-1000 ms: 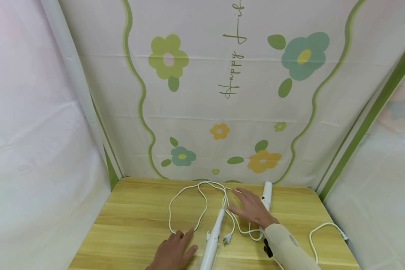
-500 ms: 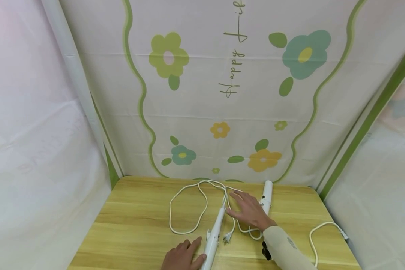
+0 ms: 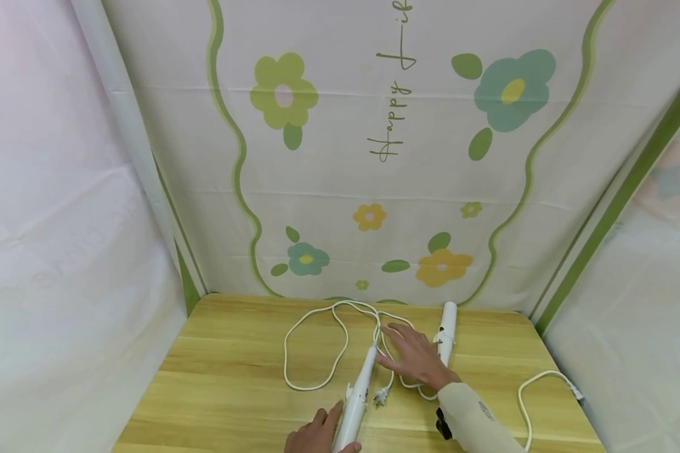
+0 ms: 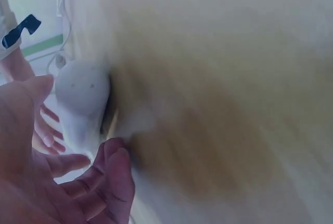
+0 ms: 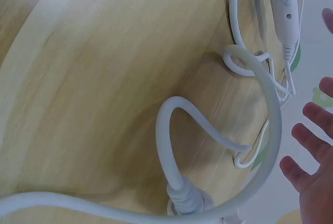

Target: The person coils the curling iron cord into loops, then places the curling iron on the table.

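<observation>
A white curling iron (image 3: 358,393), its handle pointing to the far side, lies on the wooden table. My left hand (image 3: 317,434) straddles its near part, fingers on the left and thumb on the right. In the left wrist view the iron's rounded end (image 4: 83,88) shows between the thumb and loosely bent fingers, with a gap visible. Spread fingers of my right hand (image 3: 416,355) hover beside the handle's cord end. The white cord (image 3: 286,352) loops across the far left of the table. Its two-pronged plug (image 3: 381,396) lies right of the iron.
A second white curling iron (image 3: 447,330) lies to the right, partly behind the right hand. Another white cord (image 3: 524,396) curves near the table's right edge. Printed fabric (image 3: 328,176) hangs behind the wooden table (image 3: 215,390), with more cloth at both sides.
My left hand has moved right and nearer from the cord loop to the curling iron's near part. My right hand has shifted slightly left and lower, closer to the handle end.
</observation>
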